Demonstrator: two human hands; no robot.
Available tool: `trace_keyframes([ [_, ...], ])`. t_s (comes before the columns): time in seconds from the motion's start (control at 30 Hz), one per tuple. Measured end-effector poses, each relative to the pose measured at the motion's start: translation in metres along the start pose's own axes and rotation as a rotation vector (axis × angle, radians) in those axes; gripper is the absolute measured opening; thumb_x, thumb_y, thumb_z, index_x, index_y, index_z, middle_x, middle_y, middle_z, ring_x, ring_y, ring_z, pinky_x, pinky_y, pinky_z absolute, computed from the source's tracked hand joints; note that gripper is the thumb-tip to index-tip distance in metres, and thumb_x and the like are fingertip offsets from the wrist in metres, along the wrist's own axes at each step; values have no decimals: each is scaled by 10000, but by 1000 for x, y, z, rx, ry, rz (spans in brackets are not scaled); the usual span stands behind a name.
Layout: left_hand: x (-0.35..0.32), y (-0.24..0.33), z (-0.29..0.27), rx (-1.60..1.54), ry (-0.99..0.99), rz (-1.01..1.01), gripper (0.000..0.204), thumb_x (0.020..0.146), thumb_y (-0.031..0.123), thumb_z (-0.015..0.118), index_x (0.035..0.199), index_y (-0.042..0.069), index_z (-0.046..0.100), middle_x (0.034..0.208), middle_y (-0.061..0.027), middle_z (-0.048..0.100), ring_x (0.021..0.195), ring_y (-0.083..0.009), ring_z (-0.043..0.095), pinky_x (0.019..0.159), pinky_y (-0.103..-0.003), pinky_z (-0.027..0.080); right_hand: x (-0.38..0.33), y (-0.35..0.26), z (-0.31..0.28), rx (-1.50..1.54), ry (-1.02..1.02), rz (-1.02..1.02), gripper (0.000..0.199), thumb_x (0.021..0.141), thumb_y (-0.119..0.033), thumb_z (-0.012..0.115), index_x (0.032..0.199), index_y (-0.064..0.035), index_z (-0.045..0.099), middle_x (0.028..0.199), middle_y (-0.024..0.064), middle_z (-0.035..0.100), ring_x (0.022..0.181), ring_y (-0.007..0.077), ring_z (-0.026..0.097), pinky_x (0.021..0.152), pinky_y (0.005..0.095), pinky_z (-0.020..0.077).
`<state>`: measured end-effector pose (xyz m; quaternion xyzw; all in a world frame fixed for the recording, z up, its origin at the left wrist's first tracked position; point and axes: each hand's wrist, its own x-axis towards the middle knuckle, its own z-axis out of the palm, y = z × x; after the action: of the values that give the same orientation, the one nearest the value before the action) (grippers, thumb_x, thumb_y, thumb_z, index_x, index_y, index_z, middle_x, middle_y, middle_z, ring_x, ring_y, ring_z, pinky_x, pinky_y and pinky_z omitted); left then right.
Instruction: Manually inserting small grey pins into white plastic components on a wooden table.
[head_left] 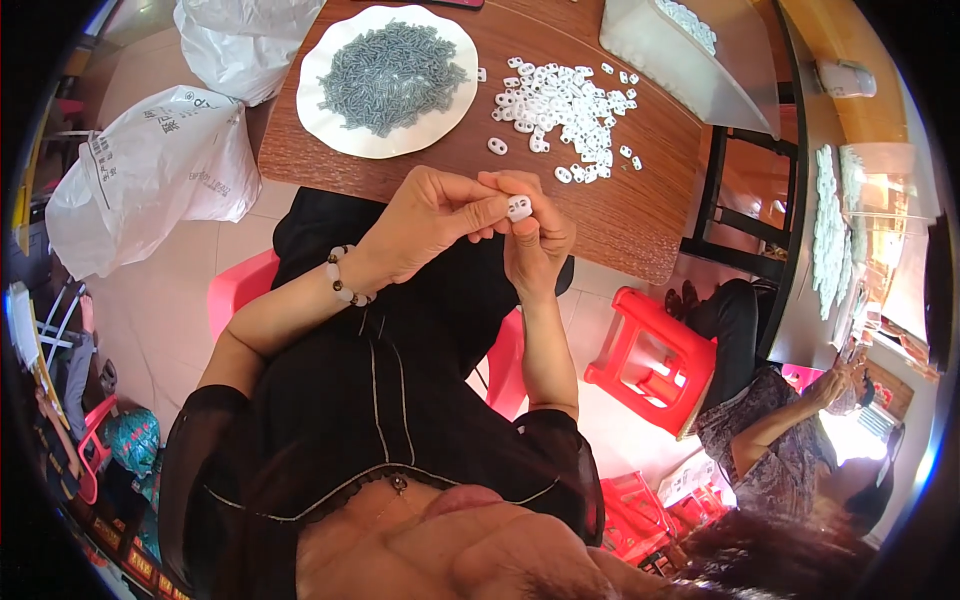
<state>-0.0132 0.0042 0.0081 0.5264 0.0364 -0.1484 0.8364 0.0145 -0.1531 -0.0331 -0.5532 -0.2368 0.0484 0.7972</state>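
Note:
Just past the near edge of the table, my two hands meet. My right hand is closed, gripping a small white oval plastic piece with two holes between thumb and fingers. My left hand, with a beaded bracelet at its wrist, is closed in a pinch, its thumb tip against the side of that piece. Whatever its fingertips hold is hidden. Beyond them on the table lies a loose heap of similar white two-hole pieces. Left of the heap, a scalloped white plate carries many small grey plastic pins.
The brown wooden table fills the top centre. A white bin with more white pieces stands at its far right. White sacks sit at left. A red stool is at right, near another person working at a side table.

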Motion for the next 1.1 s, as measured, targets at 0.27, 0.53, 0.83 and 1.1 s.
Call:
trace_keyframes([
  [0.27,0,-3,-3,63,42,79,195,916,187,656,955,10,728,762,-24,674,657,-43,547,609,-192,449,0,5,-9,27,-102,71,614,908,-437,607,1252,68,537,1234,229,565,993,233,603,816,326,515],
  [0.53,1,-9,-5,46,31,70,193,920,166,647,966,-8,718,774,-24,669,672,-47,540,617,-193,448,1,-3,-8,85,-119,135,566,925,-349,616,1290,68,501,1277,225,539,947,224,622,783,331,560],
  [0.83,0,-13,-9,-158,11,-75,239,918,228,656,976,1,702,805,-9,647,686,-50,530,646,-184,447,2,-5,-9,118,-112,166,440,923,-190,632,1271,60,533,1241,183,559,1027,206,604,846,303,532],
  [1.1,2,-16,-14,-151,-12,-90,272,937,275,628,975,18,708,811,-2,662,671,-35,531,628,-183,436,9,-10,-12,-52,-74,193,351,921,-169,637,1202,38,600,1186,133,611,1004,173,602,874,291,498],
])
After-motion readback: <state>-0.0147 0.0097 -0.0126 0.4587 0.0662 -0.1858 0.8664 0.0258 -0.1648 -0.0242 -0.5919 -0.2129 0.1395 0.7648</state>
